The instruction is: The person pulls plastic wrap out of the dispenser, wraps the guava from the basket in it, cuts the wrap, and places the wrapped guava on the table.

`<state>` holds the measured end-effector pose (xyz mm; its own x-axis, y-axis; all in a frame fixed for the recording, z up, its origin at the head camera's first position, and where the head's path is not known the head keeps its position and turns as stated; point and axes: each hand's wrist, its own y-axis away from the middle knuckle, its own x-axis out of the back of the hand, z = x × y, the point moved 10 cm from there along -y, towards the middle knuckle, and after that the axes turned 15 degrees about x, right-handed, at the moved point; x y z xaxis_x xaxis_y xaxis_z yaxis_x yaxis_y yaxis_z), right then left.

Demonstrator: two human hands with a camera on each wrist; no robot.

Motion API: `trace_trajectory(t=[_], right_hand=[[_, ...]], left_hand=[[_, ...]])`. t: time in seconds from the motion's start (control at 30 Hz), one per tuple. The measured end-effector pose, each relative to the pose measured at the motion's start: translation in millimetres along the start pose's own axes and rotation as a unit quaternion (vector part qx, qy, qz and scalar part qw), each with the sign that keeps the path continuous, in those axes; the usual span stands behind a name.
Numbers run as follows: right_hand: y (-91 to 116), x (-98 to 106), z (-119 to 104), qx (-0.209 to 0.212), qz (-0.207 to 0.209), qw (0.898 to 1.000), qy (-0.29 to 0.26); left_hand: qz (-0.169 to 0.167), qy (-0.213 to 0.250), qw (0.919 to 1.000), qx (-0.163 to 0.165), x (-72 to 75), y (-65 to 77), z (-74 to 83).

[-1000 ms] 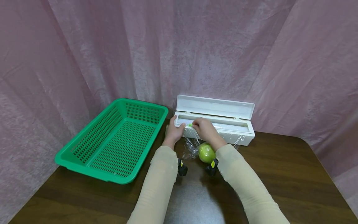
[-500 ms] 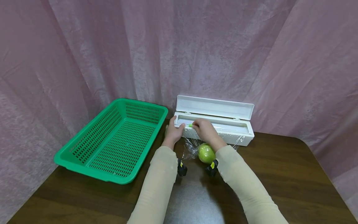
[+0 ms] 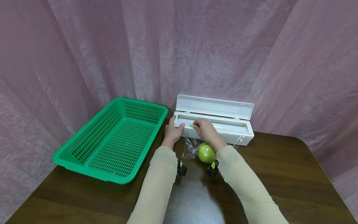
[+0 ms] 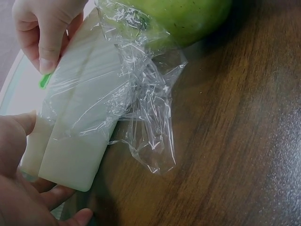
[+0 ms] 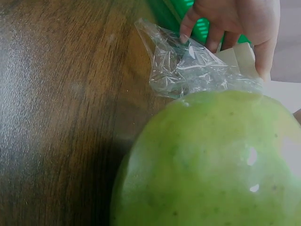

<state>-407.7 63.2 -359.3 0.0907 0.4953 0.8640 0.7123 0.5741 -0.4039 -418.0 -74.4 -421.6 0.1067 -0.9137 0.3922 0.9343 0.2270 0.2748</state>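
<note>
A long white cling film dispenser box [image 3: 240, 139] stands at the back of the table, its lid [image 3: 215, 107] raised. My left hand [image 3: 173, 133] grips the box's left end, thumb on the near side in the left wrist view. My right hand [image 3: 206, 129] pinches a small green slider [image 4: 43, 81] on the box's front top edge. Clear cling film [image 4: 150, 117] drapes over the box front and bunches on the table. A round green fruit [image 3: 206, 153] lies in front of the box, under my right wrist, with film against it in the right wrist view.
A large green plastic basket [image 3: 92, 172] with slotted walls stands left of the box. The brown wooden table [image 3: 285, 174] reaches to a pink curtain [image 3: 156, 56] behind. Black wrist cameras [image 3: 181, 168] hang under both sleeves.
The green slider and my right hand have shifted very slightly to the right along the box edge. My left hand, the film and the fruit look the same.
</note>
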Motion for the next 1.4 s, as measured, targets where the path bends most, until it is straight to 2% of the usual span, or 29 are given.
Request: trace_trajectory(t=[0.43,0.97,1.4], right_hand=[[2.6,-0.2,2.1,-0.004,-0.027,1.0,0.007],[8.5,3.8,2.4,-0.042,-0.023,0.998,0.036],[9.1,3.3,5.7,-0.05,-0.032,0.998,0.036]], left_hand=[[-0.001,0.005,1.0,0.005,-0.8,-0.7,-1.1],[-0.008,0.007,0.9998,0.014,-1.0,1.5,-1.4],[-0.015,0.01,0.9997,0.017,-1.2,0.9,-1.7]])
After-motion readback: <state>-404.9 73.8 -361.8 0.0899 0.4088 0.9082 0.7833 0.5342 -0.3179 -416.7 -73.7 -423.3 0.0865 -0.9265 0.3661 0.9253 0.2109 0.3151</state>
